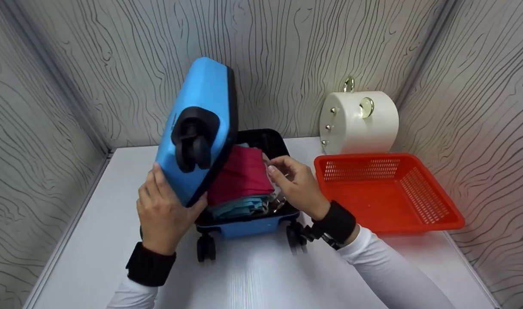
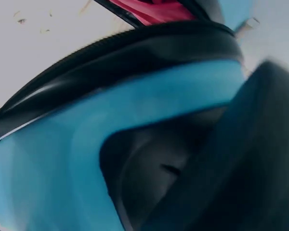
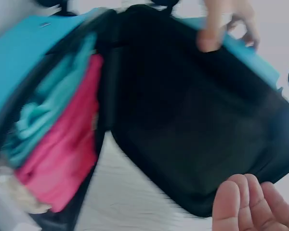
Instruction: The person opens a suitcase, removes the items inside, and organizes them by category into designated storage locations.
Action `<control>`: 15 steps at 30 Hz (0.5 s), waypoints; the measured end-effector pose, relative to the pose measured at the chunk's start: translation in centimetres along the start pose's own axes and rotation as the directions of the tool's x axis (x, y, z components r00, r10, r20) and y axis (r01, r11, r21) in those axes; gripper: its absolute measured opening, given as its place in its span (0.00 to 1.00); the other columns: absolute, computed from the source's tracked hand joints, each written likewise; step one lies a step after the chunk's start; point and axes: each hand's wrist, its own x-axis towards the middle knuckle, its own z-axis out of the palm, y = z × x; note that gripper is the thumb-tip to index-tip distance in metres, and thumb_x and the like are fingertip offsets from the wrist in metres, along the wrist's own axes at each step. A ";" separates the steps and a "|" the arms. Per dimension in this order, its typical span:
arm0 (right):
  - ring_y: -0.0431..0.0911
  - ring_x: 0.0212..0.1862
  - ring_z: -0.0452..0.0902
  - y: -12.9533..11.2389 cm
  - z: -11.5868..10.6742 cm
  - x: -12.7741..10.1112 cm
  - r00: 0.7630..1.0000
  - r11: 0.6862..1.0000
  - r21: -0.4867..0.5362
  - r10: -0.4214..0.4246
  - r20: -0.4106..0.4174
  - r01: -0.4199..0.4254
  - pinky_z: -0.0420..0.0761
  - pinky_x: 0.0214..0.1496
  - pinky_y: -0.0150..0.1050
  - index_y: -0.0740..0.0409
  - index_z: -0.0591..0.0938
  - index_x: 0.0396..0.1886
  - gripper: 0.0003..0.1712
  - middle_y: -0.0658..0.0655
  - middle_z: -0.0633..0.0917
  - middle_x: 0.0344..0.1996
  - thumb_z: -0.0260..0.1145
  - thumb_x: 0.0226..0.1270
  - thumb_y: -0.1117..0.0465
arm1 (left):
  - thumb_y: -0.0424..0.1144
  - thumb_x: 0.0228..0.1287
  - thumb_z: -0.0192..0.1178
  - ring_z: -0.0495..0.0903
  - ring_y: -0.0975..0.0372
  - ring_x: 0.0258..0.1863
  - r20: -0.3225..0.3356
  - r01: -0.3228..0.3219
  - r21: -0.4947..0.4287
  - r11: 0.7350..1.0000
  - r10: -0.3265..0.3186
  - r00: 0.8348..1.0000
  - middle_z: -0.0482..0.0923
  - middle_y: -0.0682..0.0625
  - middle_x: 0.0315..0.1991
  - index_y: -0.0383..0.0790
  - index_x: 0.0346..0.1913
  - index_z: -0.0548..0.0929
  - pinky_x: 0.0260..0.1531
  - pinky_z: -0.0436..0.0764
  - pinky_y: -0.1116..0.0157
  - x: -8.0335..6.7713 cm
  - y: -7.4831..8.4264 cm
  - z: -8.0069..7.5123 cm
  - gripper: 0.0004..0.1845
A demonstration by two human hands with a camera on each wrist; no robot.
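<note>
A small blue suitcase lies open on the white table, its base (image 1: 248,225) packed with a folded magenta cloth (image 1: 242,174) and a teal cloth (image 1: 240,206). The lid (image 1: 201,111) stands half raised. My left hand (image 1: 162,210) grips the lid's lower edge, thumb on the inside. In the left wrist view the blue shell (image 2: 62,159) and a black wheel housing (image 2: 183,168) fill the frame. My right hand (image 1: 293,180) hovers over the right side of the clothes, fingers loosely bent and holding nothing. The right wrist view shows the lid's black lining (image 3: 183,110), the magenta cloth (image 3: 62,154) and my fingertips (image 3: 250,202).
An empty red plastic basket (image 1: 373,201) sits on the table right of the suitcase. Behind it stands a white round case (image 1: 358,122) with gold fittings. Patterned grey walls close in the table on the left, back and right.
</note>
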 end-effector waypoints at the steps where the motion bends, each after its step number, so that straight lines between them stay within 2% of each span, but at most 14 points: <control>1: 0.43 0.40 0.83 0.7 0.1 -0.2 1.000 0.999 -0.041 0.010 0.015 -0.010 0.84 0.46 0.32 0.67 0.85 0.55 0.12 0.61 0.89 0.41 0.63 0.82 0.63 | 0.62 0.48 0.81 0.82 0.28 0.48 0.004 0.023 -0.018 1.000 -0.023 1.000 0.76 0.19 0.60 0.18 0.75 0.64 0.43 0.87 0.33 0.0 -0.5 -0.3 0.64; 5: 0.45 0.42 0.85 3.2 0.3 -1.2 0.993 0.982 -0.187 0.040 0.108 -0.019 0.88 0.50 0.38 0.62 0.88 0.53 0.11 0.59 0.90 0.44 0.66 0.81 0.62 | 0.59 0.49 0.80 0.81 0.28 0.53 0.025 0.128 -0.079 0.989 -0.126 0.992 0.74 0.19 0.61 0.21 0.77 0.59 0.48 0.86 0.30 -0.2 -2.2 -1.2 0.63; 7: 0.47 0.43 0.87 4.3 0.4 -1.7 0.988 0.962 -0.271 0.026 0.151 0.017 0.90 0.52 0.44 0.63 0.89 0.54 0.11 0.60 0.91 0.46 0.67 0.79 0.63 | 0.58 0.50 0.79 0.81 0.28 0.55 0.053 0.207 -0.114 0.972 -0.202 0.978 0.73 0.20 0.62 0.25 0.78 0.57 0.47 0.85 0.28 -0.3 -2.9 -1.7 0.62; 9: 0.50 0.46 0.88 5.3 0.6 -2.1 0.984 0.929 -0.364 0.003 0.178 0.064 0.90 0.55 0.50 0.64 0.90 0.55 0.13 0.61 0.91 0.49 0.68 0.78 0.63 | 0.57 0.52 0.79 0.81 0.29 0.57 0.084 0.295 -0.149 0.944 -0.285 0.955 0.72 0.21 0.64 0.28 0.80 0.56 0.47 0.83 0.26 -0.4 -3.7 -2.1 0.62; 11: 0.53 0.51 0.89 6.1 0.8 -2.5 0.979 0.892 -0.440 -0.017 0.202 0.106 0.89 0.59 0.54 0.65 0.90 0.56 0.14 0.62 0.91 0.52 0.69 0.77 0.64 | 0.56 0.53 0.80 0.81 0.29 0.59 0.119 0.385 -0.178 0.906 -0.368 0.922 0.71 0.23 0.68 0.31 0.83 0.53 0.48 0.82 0.24 -0.4 -4.3 -2.5 0.64; 15: 0.59 0.60 0.87 7.2 1.0 -3.2 0.970 0.838 -0.530 0.006 0.243 0.128 0.85 0.66 0.58 0.65 0.89 0.59 0.16 0.64 0.90 0.57 0.70 0.76 0.63 | 0.53 0.55 0.80 0.81 0.30 0.59 0.154 0.498 -0.209 0.841 -0.475 0.866 0.69 0.23 0.71 0.31 0.86 0.49 0.49 0.81 0.25 -1.0 -5.7 -2.7 0.66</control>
